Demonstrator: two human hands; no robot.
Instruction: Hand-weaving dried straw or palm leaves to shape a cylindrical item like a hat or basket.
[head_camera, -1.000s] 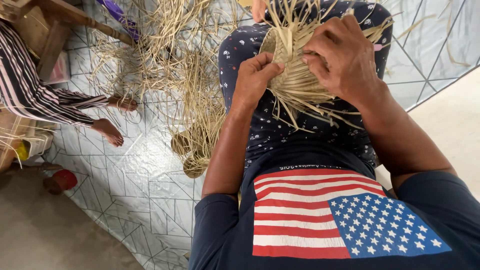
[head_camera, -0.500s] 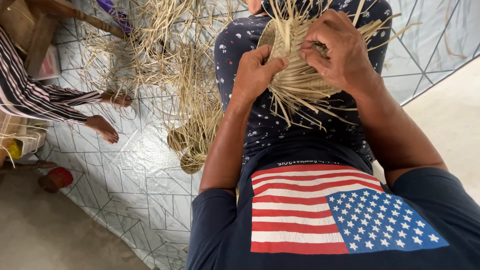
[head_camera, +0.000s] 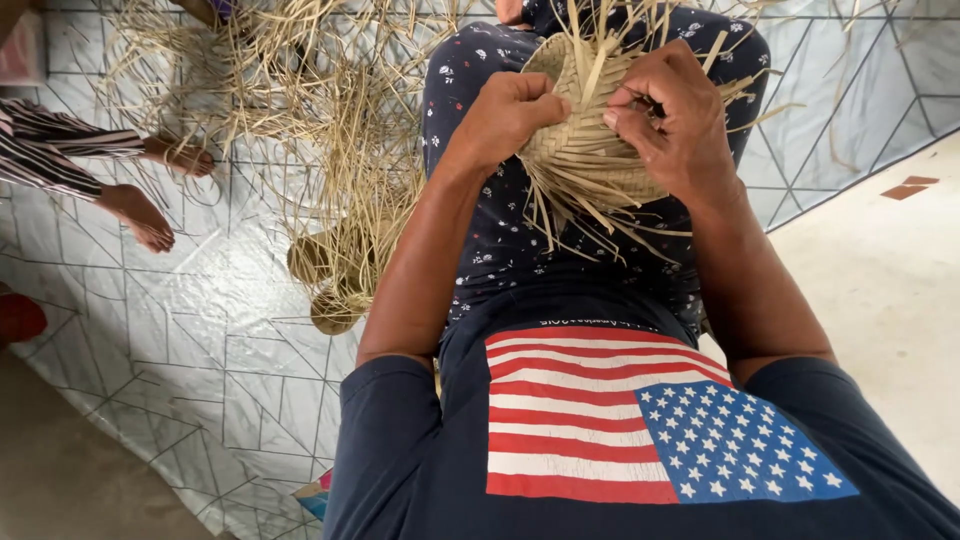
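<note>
A half-woven basket of pale straw strips (head_camera: 585, 140) rests on my lap, over dark patterned trousers. My left hand (head_camera: 510, 112) is closed on its left side, gripping the weave. My right hand (head_camera: 670, 115) clamps the right side, with thumb and fingers pinching loose strips at the top. Free strip ends stick out all around the basket and hang down below my hands.
A heap of loose straw strips (head_camera: 290, 90) lies on the patterned floor mat (head_camera: 200, 340) to my left, with small woven pieces (head_camera: 330, 285) beside my knee. Another person's bare feet (head_camera: 150, 190) and striped trouser leg are at far left. Bare floor (head_camera: 880, 290) is on the right.
The view has shifted a little. Both hands stay on the basket, with the fingers of my right hand working the strips at the top.
</note>
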